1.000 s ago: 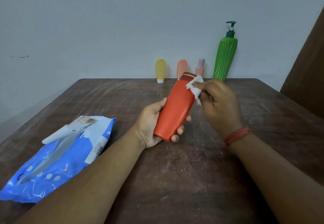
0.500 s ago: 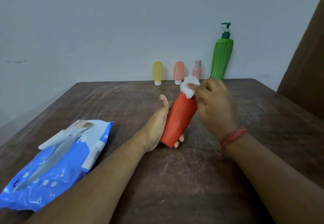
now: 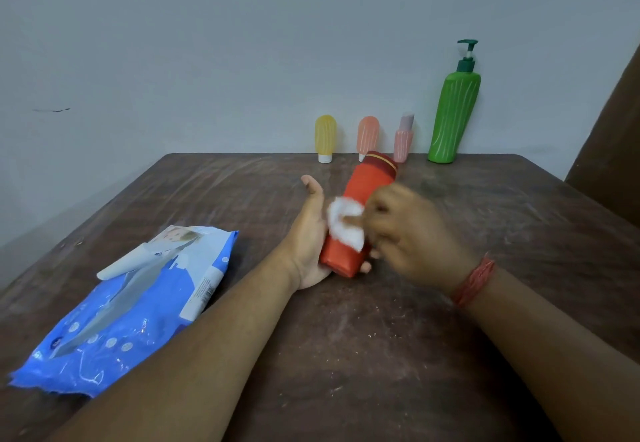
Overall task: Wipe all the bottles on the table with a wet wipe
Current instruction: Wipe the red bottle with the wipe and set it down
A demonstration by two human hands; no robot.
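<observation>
From the head camera, we are looking down at the orange bottle point(image 3: 360, 213), which is lying tilted over the middle of the wooden table point(image 3: 381, 355). Its long axis is running from the flat base near us up to the dark red cap, which is pointing away and slightly to the right, toward the wall. The left hand point(image 3: 308, 237) is cradling the bottle from below and from the left, thumb sticking up straight beside it, fingertips curling round the base on the far side. The right hand point(image 3: 412, 237) is coming in from the right, a little blurred, its fingers bunched and pinching a white wet wipe point(image 3: 346, 223) against the bottle's lower body. A red thread band point(image 3: 474, 280) is sitting on that wrist.

At the left, the blue wipe packet point(image 3: 128, 306) is lying flat, its top flap peeled open; we cannot tell what is inside. Along the far edge, a yellow bottle point(image 3: 325, 138), a peach bottle point(image 3: 368, 133), a pink bottle point(image 3: 403, 138) and a tall green pump bottle point(image 3: 452, 112) are standing upright in a row.
</observation>
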